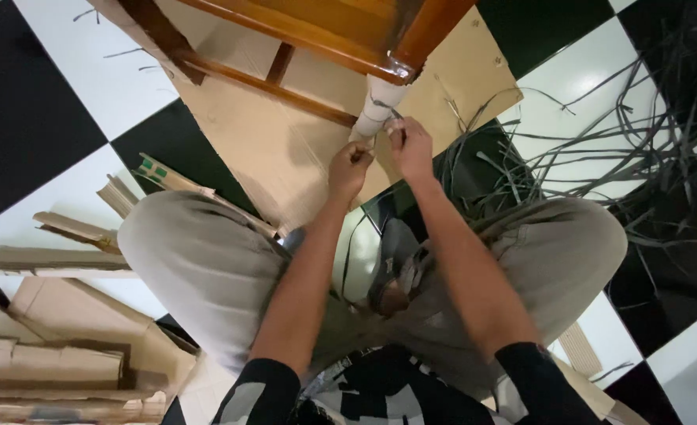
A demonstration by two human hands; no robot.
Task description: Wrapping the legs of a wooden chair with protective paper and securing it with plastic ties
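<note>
Both hands, left (pixel 351 168) and right (pixel 411 145), pinch a thin strip (pixel 383 126) at the white-wrapped chair leg (pixel 379 106); cardboard sheet (pixel 285 149) covers checkered floor (pixel 42 102).

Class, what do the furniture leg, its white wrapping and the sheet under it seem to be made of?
Furniture leg: apparently varnished wood, glossy orange-brown. White wrapping: probably paper or foam, matte; unclear. Sheet: corrugated cardboard, dull tan, creased.

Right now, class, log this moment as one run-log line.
left hand: pinching strip | right hand: at wrapped chair leg | cardboard sheet: under chair | loose strips: right, on floor
</note>
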